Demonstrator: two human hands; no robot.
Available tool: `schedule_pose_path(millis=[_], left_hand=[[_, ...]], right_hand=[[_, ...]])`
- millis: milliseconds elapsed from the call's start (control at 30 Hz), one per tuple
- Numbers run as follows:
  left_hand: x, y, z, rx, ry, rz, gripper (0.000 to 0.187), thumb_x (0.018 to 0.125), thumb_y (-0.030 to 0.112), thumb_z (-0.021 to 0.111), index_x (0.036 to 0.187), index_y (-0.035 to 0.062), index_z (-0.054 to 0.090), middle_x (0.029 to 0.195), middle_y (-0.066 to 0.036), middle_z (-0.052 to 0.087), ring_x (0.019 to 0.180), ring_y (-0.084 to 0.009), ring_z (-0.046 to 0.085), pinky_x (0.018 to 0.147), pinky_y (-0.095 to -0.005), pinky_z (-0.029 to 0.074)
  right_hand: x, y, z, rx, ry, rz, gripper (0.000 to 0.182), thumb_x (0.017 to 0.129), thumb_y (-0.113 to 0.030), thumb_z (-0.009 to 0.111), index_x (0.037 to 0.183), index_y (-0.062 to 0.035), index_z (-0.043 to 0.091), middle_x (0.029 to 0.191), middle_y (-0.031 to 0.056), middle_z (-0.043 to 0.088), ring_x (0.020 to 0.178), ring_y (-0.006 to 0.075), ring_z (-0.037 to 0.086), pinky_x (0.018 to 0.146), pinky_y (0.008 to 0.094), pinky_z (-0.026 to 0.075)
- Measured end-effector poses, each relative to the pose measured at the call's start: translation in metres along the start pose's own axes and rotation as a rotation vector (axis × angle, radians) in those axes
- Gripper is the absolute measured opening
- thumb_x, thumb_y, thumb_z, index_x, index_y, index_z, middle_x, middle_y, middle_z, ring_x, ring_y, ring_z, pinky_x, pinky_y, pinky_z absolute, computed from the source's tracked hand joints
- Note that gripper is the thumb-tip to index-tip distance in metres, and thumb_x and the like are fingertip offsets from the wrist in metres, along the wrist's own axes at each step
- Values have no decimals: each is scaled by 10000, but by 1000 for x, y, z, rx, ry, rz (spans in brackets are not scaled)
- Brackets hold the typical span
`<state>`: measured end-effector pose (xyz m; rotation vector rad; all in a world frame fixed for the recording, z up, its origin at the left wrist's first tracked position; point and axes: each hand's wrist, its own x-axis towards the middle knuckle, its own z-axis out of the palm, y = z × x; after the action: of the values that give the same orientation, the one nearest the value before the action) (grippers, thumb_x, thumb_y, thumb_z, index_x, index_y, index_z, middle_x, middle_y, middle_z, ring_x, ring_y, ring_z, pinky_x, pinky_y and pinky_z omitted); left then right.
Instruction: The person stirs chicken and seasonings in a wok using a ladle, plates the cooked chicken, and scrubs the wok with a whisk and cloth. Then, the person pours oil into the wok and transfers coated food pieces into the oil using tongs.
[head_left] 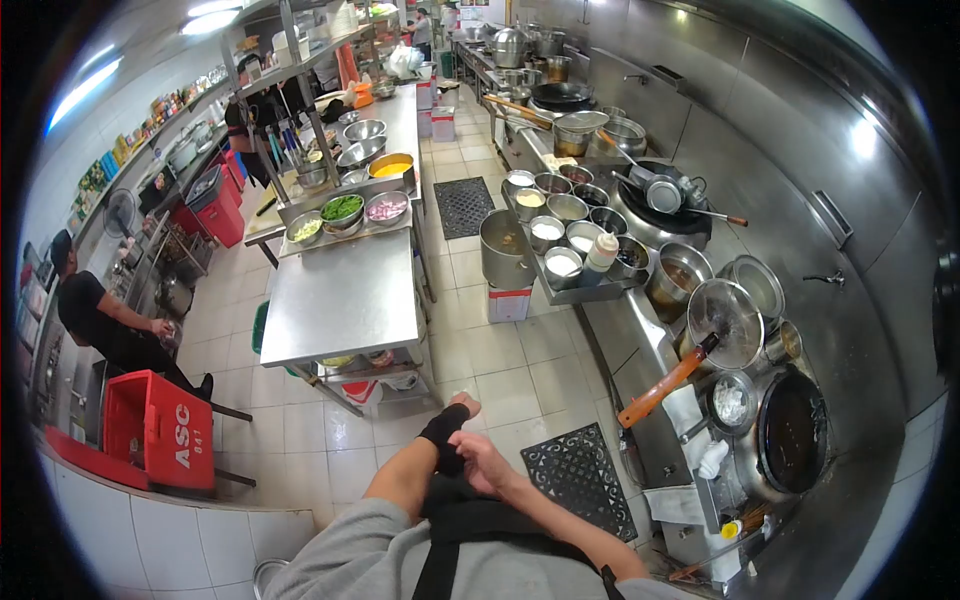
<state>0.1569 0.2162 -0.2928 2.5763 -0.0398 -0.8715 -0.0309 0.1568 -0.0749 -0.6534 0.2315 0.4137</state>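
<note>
My left hand (465,403) reaches forward in front of me, just past the near corner of a steel worktable. It is small and foreshortened, so its fingers do not show clearly. A black wrist sleeve (445,430) covers that wrist. My right hand (482,462) is at the sleeve's near edge, fingers bent and closed on the fabric. Below both hands is a black apron (500,525) over my grey shirt.
The steel worktable (345,290) carries bowls of greens (342,208) and chopped pink onion (386,207). To the right are seasoning pots, a squeeze bottle (601,255), a strainer (725,325) and a wok (792,432). A black mat (578,480) lies below. Left, a person (110,315) works near a red bin (160,430).
</note>
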Motion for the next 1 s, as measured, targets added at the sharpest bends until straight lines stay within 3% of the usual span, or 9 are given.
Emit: schedule_pose_path(millis=[100,233,300,400,533,667,833,867,1000], left_hand=[[-35,24,-13,398,-15,280,246,774,194,640,971,73,724,1156,-188,664,1073,-316,658,812,-416,552],[-49,41,66,853,19,623,283,790,223,638,1047,122,700,1137,-132,660,1078,-284,640,841,-431,501],[-63,52,72,1118,-93,880,382,799,236,645,1168,139,658,1185,-108,630,1125,-285,604,896,-471,466],[-63,54,58,749,-13,771,338,767,219,644,1085,107,666,959,-119,673,995,-337,651,833,-512,507],[115,25,67,-352,-45,15,337,812,251,581,1102,83,621,1005,-185,676,943,-349,664,748,-623,539],[69,22,-5,-1141,140,-356,348,801,231,562,1091,66,664,1077,-192,681,1036,-365,644,855,-504,529],[60,16,7,-61,154,296,368,804,229,534,1127,118,670,1018,-204,688,980,-354,664,908,-484,515],[55,14,15,62,33,400,410,756,182,545,1131,117,697,1076,-224,679,1031,-347,648,936,-375,508],[-27,26,10,93,-478,674,445,746,350,676,1117,104,677,1087,-175,684,1048,-331,645,923,-419,498]], right_hand=[[4,-8,3,-960,-7,-318,62,740,-51,621,740,-60,559,640,2,532,639,101,542,551,321,416],[22,-36,32,-1617,279,-777,117,667,-47,635,690,-17,525,644,181,548,661,397,554,601,448,460],[23,-29,56,-1600,-20,-860,118,672,-35,627,720,-15,521,682,181,549,681,399,566,638,472,469],[-8,-33,78,-1540,-171,-869,69,720,-24,569,744,-5,508,710,188,543,714,405,580,669,495,481],[-43,-40,66,-1615,38,-765,204,716,10,589,880,-20,472,898,182,547,865,382,581,719,475,493],[-48,-52,66,-1557,263,-729,398,702,34,629,1065,-25,477,1048,185,501,976,395,568,817,457,499],[-62,-61,90,-1392,38,-949,401,726,27,605,1119,-10,533,1078,200,516,1019,390,567,906,431,482],[-64,-66,87,-1395,69,-953,350,758,24,573,1106,-2,548,1088,215,535,1017,396,569,904,430,481],[-59,-70,40,-1337,288,-844,268,817,46,545,1079,10,588,1069,182,569,968,322,616,751,378,530]])
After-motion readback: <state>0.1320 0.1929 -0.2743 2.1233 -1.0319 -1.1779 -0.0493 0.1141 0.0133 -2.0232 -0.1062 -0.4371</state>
